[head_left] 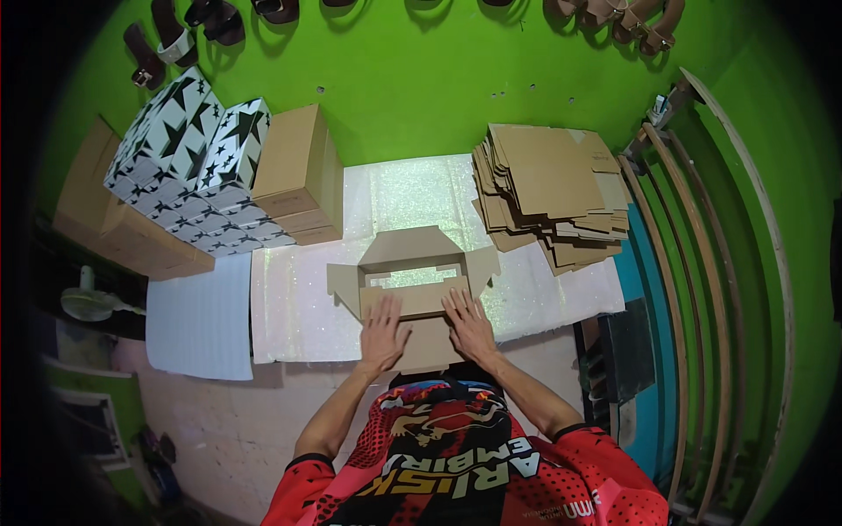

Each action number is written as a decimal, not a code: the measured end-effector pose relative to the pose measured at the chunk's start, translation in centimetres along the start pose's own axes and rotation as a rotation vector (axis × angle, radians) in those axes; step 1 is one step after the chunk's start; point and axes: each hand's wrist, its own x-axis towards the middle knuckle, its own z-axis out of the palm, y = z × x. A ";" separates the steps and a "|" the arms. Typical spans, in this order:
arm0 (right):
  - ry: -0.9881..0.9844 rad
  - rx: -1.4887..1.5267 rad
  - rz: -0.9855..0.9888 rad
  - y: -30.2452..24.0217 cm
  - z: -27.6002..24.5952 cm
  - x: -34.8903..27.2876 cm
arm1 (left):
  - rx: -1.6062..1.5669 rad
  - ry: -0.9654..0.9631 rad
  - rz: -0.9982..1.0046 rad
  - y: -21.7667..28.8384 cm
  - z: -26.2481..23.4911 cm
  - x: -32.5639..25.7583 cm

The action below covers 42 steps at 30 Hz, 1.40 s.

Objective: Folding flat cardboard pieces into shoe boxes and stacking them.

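Star-patterned boxes (180,145) stand on the left, with brown boxes (294,162) just beside them. The left hand (383,336), flat with fingers straight, touches the open cardboard box (414,302) at the near edge of the pale surface (544,307). The right hand (471,329), fingers apart, touches its right side. Farther right lies stacked flat cardboard (548,180).

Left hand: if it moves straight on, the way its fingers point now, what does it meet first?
Beyond the front panel beneath it, the left hand would probably meet the cardboard box's far wall; depth is unclear.
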 end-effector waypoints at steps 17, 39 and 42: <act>0.248 0.556 0.423 -0.7 -0.6 0.3 | 0.069 0.024 -0.029 -0.2 0.6 -1.2; -0.029 0.200 0.139 2.8 -2.4 2.2 | 0.039 -0.078 0.216 5.7 1.5 6.7; -0.031 0.188 0.166 4.3 -2.9 5.8 | 0.062 -0.074 0.225 5.7 1.8 7.1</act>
